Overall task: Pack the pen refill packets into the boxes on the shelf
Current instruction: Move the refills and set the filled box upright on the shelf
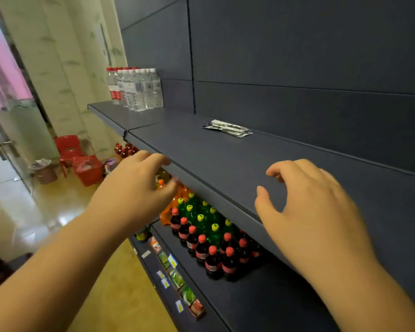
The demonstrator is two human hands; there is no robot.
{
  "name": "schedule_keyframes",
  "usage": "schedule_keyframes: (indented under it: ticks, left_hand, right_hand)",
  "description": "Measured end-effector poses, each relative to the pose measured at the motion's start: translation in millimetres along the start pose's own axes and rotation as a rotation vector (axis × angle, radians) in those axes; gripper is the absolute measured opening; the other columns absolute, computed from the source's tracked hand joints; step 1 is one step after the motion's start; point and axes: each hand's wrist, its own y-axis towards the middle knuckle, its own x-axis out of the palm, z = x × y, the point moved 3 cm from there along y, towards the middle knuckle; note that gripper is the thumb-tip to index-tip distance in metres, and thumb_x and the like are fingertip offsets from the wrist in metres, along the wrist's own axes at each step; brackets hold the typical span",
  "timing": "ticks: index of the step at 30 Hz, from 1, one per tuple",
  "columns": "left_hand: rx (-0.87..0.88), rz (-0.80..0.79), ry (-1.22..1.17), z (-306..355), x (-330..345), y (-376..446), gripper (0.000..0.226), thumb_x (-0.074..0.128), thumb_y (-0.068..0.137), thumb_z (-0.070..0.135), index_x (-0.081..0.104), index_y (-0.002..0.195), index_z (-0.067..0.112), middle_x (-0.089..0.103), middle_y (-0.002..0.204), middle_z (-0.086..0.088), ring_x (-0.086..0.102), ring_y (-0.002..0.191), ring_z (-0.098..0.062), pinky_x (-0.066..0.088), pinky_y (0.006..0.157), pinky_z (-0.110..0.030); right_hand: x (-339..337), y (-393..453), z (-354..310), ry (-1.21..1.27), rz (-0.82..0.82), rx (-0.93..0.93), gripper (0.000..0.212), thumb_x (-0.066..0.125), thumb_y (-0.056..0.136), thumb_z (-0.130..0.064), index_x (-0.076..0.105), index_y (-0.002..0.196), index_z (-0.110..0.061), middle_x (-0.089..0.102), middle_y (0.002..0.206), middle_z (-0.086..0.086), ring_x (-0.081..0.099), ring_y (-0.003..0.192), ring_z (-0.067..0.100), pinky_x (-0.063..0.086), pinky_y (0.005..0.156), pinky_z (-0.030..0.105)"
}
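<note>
A small stack of pen refill packets (227, 128), clear with black and white print, lies near the back of the dark grey shelf (201, 154). My left hand (139, 185) hovers at the shelf's front edge with loosely curled fingers and holds nothing. My right hand (312, 207) floats above the shelf surface, fingers bent and spread, also holding nothing. Both hands are well short of the packets. No boxes are visible on the shelf.
Clear water bottles (137, 88) stand at the shelf's far left. The shelf below holds dark, green and orange soda bottles (206, 236). Small snack packs (177, 279) line a lower ledge. Red plastic stools (68, 149) and a red basket (88, 168) sit on the floor at left.
</note>
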Motion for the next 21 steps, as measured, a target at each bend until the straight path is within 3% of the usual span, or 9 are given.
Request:
schedule_keyframes:
  ticks: [6, 12, 16, 21]
  left_hand:
    - [0.205, -0.094, -0.123, 17.9, 58.2, 94.4, 0.051, 0.053, 0.093, 0.054, 0.049, 0.139, 0.032, 0.049, 0.14, 0.004, 0.054, 0.121, -0.02, 0.048, 0.099, -0.039]
    - [0.422, -0.123, -0.175, 1.7, 104.6, 201.8, 0.048, 0.056, 0.092, 0.047, 0.052, 0.136, 0.029, 0.05, 0.14, 0.003, 0.05, 0.125, -0.022, 0.046, 0.098, -0.038]
    - [0.651, -0.257, -0.107, -4.4, 141.5, 275.0, 0.05, 0.058, 0.087, 0.042, 0.05, 0.135, 0.032, 0.049, 0.131, 0.007, 0.052, 0.121, -0.02, 0.049, 0.095, -0.038]
    - [0.822, -0.459, -0.032, -6.9, 173.2, 351.6, 0.072, 0.066, 0.079, 0.044, 0.041, 0.146, 0.032, 0.045, 0.136, 0.006, 0.047, 0.127, -0.02, 0.045, 0.102, -0.039]
  right_hand:
    - [7.9, 14.9, 19.0, -0.189, 0.03, 0.163, 0.027, 0.055, 0.088, -0.047, 0.062, 0.11, -0.033, 0.061, 0.104, -0.017, 0.059, 0.097, 0.012, 0.043, 0.068, 0.029]
    - [28.2, 54.5, 18.3, -0.454, 0.057, 0.401, 0.03, 0.059, 0.084, -0.046, 0.064, 0.109, -0.029, 0.064, 0.102, -0.011, 0.062, 0.096, 0.022, 0.042, 0.067, 0.032]
    - [51.2, 93.5, 9.0, -0.569, -0.053, 0.51, 0.036, 0.051, 0.089, -0.052, 0.054, 0.122, -0.038, 0.057, 0.118, -0.019, 0.054, 0.112, 0.012, 0.047, 0.079, 0.033]
    - [71.8, 124.6, -1.0, -0.595, -0.129, 0.603, 0.038, 0.049, 0.092, -0.053, 0.047, 0.128, -0.041, 0.052, 0.125, -0.02, 0.05, 0.121, 0.009, 0.046, 0.092, 0.031]
